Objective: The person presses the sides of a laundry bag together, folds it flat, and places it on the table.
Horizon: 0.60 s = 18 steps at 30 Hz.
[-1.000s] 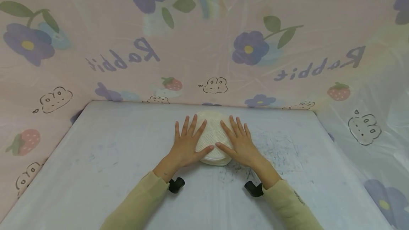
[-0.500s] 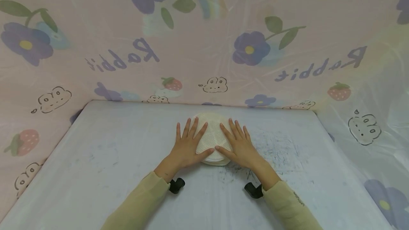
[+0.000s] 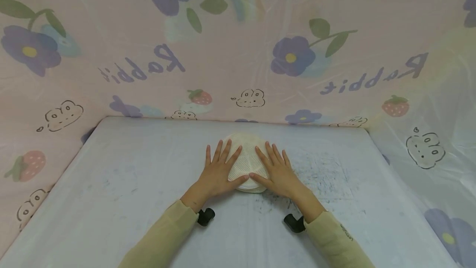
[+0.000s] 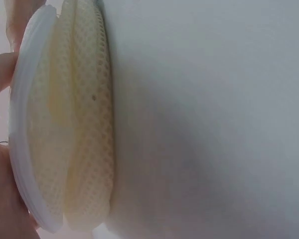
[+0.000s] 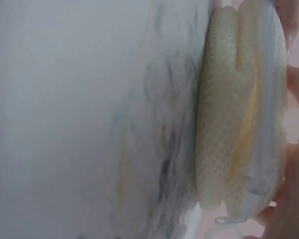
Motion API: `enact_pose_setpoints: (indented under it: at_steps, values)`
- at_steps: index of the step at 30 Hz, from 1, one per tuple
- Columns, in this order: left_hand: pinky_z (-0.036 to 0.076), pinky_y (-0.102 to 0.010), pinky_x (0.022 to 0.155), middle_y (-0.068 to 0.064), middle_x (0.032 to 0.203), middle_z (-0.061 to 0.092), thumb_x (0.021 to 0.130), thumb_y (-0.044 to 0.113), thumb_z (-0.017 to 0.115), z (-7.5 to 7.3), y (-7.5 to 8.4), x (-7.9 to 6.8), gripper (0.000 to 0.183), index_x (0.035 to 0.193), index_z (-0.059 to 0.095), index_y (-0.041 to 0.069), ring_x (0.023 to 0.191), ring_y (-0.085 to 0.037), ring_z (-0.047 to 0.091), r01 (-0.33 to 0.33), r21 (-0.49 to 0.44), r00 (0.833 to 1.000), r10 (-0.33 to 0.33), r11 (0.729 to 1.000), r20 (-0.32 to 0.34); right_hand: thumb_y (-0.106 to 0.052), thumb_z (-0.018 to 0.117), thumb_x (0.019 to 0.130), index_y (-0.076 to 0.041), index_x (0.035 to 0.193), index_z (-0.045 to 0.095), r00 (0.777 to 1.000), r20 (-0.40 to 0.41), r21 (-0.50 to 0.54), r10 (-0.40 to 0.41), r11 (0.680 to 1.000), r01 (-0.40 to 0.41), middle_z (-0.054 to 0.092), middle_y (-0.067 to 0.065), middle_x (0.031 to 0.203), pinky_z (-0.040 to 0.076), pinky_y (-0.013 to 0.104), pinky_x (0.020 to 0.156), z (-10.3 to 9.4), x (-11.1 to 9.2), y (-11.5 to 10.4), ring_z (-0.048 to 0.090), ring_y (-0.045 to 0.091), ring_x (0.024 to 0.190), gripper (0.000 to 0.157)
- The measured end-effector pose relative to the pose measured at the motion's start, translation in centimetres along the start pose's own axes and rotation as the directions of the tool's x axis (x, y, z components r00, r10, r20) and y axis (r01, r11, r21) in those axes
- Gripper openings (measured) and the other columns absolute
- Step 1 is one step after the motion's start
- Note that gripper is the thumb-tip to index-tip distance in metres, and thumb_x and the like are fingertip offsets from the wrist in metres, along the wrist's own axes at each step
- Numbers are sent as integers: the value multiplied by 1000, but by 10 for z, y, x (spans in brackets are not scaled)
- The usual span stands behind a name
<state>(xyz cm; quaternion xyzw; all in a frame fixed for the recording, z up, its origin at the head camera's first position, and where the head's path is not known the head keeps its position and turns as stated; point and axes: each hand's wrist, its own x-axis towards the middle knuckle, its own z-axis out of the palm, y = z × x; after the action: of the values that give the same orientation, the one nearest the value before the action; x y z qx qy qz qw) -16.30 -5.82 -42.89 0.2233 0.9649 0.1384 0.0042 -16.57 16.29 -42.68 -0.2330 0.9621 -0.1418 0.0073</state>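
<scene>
A rounded, cream mesh laundry bag [image 3: 248,158] lies on the white table, with a white band along its near edge. Over its left part rests my left hand [image 3: 218,176], fingers straight and spread. My right hand [image 3: 278,173] lies flat over the right part in the same way. The two thumb tips almost meet near the bag's front. In the left wrist view, the bag [image 4: 89,134] shows thick folded layers under a white rim. From the right wrist, the bag [image 5: 217,119] sits against the tabletop, fingers on its upper side; both palms' undersides are hidden.
The white tabletop [image 3: 130,218] carries dark scuff marks [image 3: 323,177] right of the bag. A pink curtain [image 3: 223,61] with flowers and rabbits stands behind and beside it. Black wrist mounts [image 3: 295,222] stick out from the sleeves.
Both hands have shifted slightly toward the person. The bag's far edge has come slightly nearer. Fingers stay spread on the bag.
</scene>
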Motion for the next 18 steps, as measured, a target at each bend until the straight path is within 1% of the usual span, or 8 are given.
enact_pose_setpoints:
  at_steps: [6, 9, 13, 18]
  values:
    - [-12, -61, 109, -9, 157, -6, 85, 70, 37, 5, -2, 0, 83, 150, 7, 26, 142, -28, -17, 0, -14, 1000, 0, 1000, 14, -59, 42, 90, -22, 150, 10, 1000, 5, -8, 4, 1000, -3, 1, 15, 157, 3, 59, 112, 2, 0, 0, 1, 36, 144, 78]
    - [-11, -62, 109, -9, 157, -5, 85, 69, 38, 6, -4, 1, 83, 150, 9, 25, 143, -29, -15, -4, -23, 1000, 5, 1000, 6, -60, 42, 90, -22, 150, 10, 1000, 6, -16, 2, 1000, -2, 2, 16, 156, 3, 60, 112, 4, 1, 0, 2, 36, 144, 78]
    - [-8, -63, 109, -10, 157, -2, 86, 68, 40, 8, -5, 0, 83, 150, 12, 24, 144, -33, -8, -16, -30, 1000, 16, 999, -4, -59, 42, 90, -22, 150, 10, 1000, 17, -8, 2, 1000, -2, 2, 16, 156, 4, 62, 111, 6, 1, 1, 3, 37, 144, 78]
    - [-6, -64, 109, -10, 157, -3, 86, 68, 38, 11, -8, -1, 82, 150, 9, 25, 144, -35, -4, -19, -31, 1000, 19, 999, 16, -59, 42, 91, -21, 150, 9, 999, 42, 3, 2, 1000, -3, 2, 15, 156, 3, 63, 110, 7, 0, 1, 3, 37, 144, 78]
